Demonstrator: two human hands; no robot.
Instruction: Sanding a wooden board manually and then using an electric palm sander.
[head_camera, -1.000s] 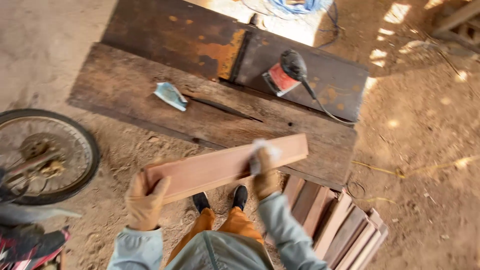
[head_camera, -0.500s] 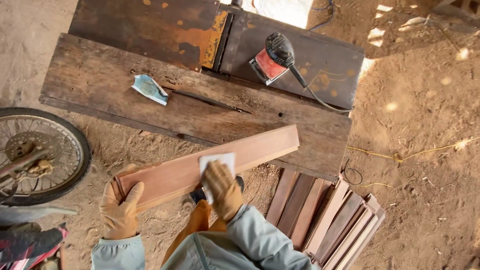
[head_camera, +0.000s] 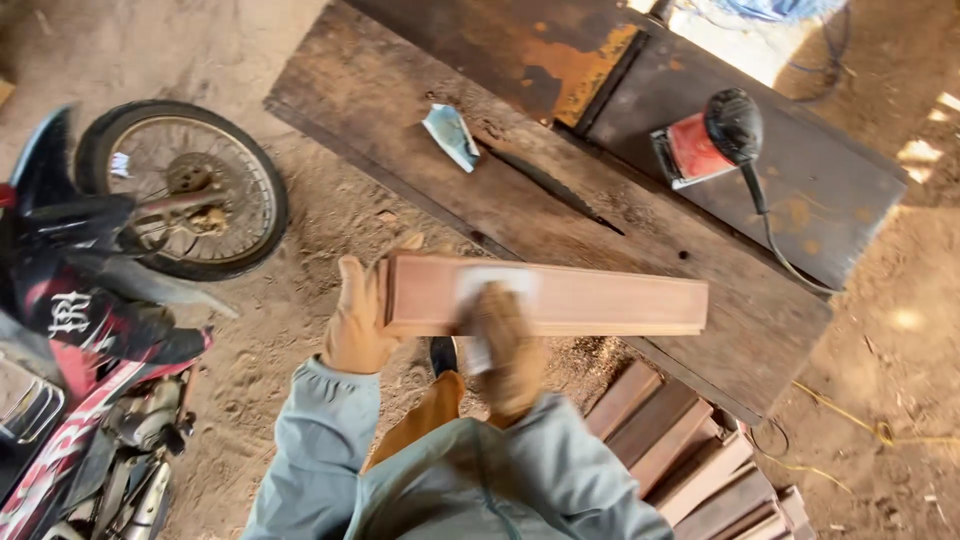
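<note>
Head view: gloved hands on a reddish wooden board.
Left hand (head_camera: 358, 318) is closed around the left end of the board (head_camera: 600, 300); right hand (head_camera: 503, 345), blurred, presses a white sheet (head_camera: 492, 283) flat on its face. Board lies level, long axis left to right, over the near edge of the bench (head_camera: 640, 250).

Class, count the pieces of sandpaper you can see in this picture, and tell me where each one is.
2. One sheet of sandpaper lies pressed on the wooden board under the right hand. One folded bluish piece lies on the dark plank bench. Others may be hidden.
</note>
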